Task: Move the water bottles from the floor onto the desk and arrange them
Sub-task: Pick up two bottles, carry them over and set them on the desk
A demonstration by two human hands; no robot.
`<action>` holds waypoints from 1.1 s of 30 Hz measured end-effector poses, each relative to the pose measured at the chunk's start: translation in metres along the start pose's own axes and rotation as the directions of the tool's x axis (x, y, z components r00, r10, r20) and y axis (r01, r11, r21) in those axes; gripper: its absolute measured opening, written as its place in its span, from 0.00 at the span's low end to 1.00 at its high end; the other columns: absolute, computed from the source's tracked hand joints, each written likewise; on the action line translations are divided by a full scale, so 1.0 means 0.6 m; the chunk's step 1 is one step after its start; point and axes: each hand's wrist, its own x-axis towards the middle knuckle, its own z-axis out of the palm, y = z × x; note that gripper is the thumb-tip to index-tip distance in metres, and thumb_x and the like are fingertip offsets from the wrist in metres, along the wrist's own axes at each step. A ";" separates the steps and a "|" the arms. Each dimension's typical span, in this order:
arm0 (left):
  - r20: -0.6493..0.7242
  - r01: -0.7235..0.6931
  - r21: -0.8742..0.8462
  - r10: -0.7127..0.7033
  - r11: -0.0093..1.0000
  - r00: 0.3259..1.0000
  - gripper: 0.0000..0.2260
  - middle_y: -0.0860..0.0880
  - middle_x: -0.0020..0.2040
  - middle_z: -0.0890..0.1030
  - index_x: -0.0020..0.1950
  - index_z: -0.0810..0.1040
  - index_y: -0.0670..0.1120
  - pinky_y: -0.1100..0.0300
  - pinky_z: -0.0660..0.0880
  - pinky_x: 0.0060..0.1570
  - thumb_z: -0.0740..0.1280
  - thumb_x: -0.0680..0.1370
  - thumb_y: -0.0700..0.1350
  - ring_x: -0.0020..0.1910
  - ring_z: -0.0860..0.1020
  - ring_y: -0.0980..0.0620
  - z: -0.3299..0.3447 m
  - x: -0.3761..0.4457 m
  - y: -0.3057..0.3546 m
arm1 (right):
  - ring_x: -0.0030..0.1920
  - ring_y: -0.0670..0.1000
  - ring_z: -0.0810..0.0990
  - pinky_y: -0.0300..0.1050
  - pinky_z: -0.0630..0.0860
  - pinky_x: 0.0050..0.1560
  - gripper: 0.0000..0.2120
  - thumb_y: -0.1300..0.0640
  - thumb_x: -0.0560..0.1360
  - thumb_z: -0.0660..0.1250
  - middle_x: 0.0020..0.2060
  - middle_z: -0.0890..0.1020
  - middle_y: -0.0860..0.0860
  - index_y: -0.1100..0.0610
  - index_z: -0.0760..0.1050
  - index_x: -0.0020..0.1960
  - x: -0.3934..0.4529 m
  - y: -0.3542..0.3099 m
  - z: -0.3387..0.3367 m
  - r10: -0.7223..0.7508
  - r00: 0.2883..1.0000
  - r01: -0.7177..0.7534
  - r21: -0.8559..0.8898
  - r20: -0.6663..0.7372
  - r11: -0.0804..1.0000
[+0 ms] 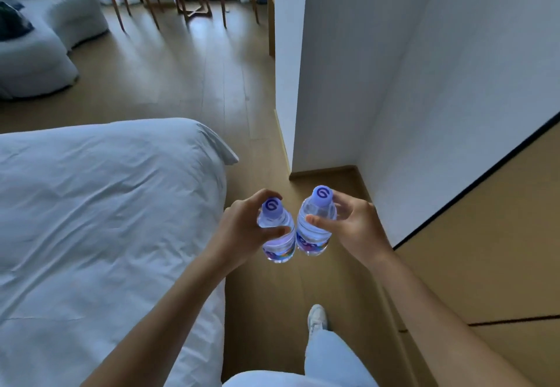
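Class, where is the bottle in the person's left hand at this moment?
In the head view, the left bottle is held upright by the left hand above the floor, beside the right bottle, just right of the bed.

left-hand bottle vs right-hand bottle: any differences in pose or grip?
The left-hand bottle sits lower and nearer the bed; the right-hand bottle is held higher, its cap further up the frame. The left hand wraps its bottle from the bed side, thumb under the shoulder; the right hand grips from the wall side, thumb across the neck. Both are small clear bottles with purple caps and colourful labels, upright, off the floor, side by side.
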 end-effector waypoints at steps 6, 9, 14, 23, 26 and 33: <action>-0.132 0.157 -0.012 -0.157 0.988 0.979 0.17 0.52 0.42 0.81 0.51 0.77 0.48 0.49 0.79 0.44 0.79 0.66 0.46 0.41 0.80 0.48 0.011 0.178 -0.018 | 0.49 0.44 0.84 0.43 0.82 0.50 0.23 0.54 0.67 0.79 0.49 0.86 0.46 0.55 0.80 0.60 0.225 0.029 -0.031 -0.064 0.988 0.064 0.001 0.138 0.998; -0.190 0.227 -0.005 -0.224 0.974 0.956 0.17 0.53 0.41 0.81 0.50 0.76 0.50 0.49 0.79 0.45 0.79 0.66 0.47 0.40 0.80 0.50 0.005 0.255 -0.023 | 0.48 0.44 0.85 0.48 0.82 0.52 0.21 0.53 0.66 0.79 0.48 0.86 0.45 0.48 0.81 0.58 0.325 0.031 -0.046 -0.078 0.975 0.075 0.020 0.209 0.997; -0.279 0.262 0.016 -0.247 0.965 0.928 0.17 0.53 0.42 0.82 0.51 0.75 0.50 0.50 0.80 0.44 0.78 0.67 0.48 0.40 0.81 0.51 -0.017 0.373 -0.040 | 0.48 0.43 0.84 0.46 0.82 0.51 0.22 0.51 0.65 0.80 0.47 0.86 0.42 0.50 0.81 0.58 0.480 0.028 -0.055 -0.111 0.952 0.105 0.035 0.286 0.994; -0.298 0.247 0.010 -0.233 0.969 0.926 0.18 0.53 0.46 0.82 0.53 0.74 0.51 0.55 0.81 0.46 0.78 0.68 0.49 0.44 0.81 0.53 -0.070 0.577 -0.130 | 0.51 0.44 0.83 0.43 0.81 0.52 0.24 0.52 0.67 0.78 0.54 0.84 0.48 0.55 0.80 0.61 0.714 0.039 -0.004 -0.160 0.949 0.163 0.010 0.272 0.987; -0.278 0.246 -0.003 -0.237 0.969 0.931 0.19 0.52 0.48 0.82 0.54 0.75 0.49 0.54 0.81 0.47 0.77 0.68 0.49 0.44 0.81 0.52 -0.102 0.651 -0.177 | 0.51 0.46 0.83 0.46 0.82 0.52 0.24 0.53 0.67 0.78 0.53 0.85 0.49 0.56 0.80 0.61 0.799 0.038 0.030 -0.148 0.950 0.149 0.018 0.274 0.989; -0.249 0.235 0.032 -0.220 0.972 0.943 0.18 0.52 0.45 0.81 0.53 0.75 0.48 0.52 0.81 0.45 0.78 0.67 0.46 0.42 0.80 0.51 -0.215 0.843 -0.284 | 0.49 0.38 0.82 0.36 0.80 0.50 0.21 0.49 0.65 0.78 0.48 0.84 0.36 0.47 0.80 0.57 1.011 0.013 0.117 -0.127 0.964 0.122 0.036 0.235 0.992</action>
